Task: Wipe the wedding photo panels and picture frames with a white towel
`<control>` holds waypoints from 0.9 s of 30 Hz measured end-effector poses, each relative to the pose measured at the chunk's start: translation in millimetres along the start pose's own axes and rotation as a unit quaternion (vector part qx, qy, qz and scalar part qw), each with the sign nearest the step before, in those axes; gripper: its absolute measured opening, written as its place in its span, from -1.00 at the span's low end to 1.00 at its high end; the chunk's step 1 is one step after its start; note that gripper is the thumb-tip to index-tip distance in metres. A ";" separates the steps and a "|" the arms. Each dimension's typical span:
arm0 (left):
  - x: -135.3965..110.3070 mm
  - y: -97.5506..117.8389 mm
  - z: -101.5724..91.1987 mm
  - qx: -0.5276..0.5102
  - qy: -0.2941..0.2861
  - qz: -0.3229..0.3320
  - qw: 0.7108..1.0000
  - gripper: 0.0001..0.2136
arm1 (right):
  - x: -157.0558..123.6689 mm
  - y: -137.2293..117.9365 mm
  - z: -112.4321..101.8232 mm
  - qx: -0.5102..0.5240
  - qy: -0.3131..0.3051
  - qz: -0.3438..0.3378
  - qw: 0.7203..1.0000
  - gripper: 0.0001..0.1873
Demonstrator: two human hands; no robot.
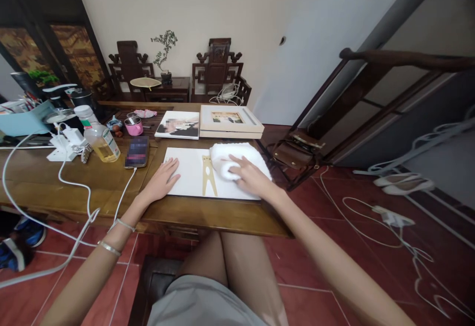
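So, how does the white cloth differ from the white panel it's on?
The white cloth is fluffy and bunched up, while the white panel is smooth and flat. The cloth looks plain, but the panel carries a gold design. The right hand is on the cloth; the left hand rests at the panel's left edge. Both are white.

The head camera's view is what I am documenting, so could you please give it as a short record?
Left hand: flat on the white rectangular panel
Right hand: on the fluffy white cloth; grip unclear
Between hands: gold-coloured two-legged shape
Beyond panel: cream rectangular box bearing a picture
Left of panel: dark-screened phone; clear plastic bottle with yellow liquid; pink round cup
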State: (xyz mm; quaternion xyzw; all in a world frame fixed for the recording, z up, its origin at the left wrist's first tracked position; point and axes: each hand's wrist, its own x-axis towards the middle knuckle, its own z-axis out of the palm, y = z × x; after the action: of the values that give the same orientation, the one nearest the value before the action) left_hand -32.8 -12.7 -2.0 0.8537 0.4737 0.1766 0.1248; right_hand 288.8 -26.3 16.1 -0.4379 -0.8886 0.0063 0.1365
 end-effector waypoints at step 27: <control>-1.9 -7.9 4.8 -0.045 0.056 -0.005 0.997 -0.44 | -2.4 7.3 -0.2 0.040 0.003 0.006 0.999 -0.52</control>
State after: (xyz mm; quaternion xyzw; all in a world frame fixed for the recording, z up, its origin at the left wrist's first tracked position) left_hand -37.7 -10.4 -9.7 0.8337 0.4756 0.2450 0.1370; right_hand 295.9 -23.7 14.8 -0.4374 -0.8846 0.0414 0.1562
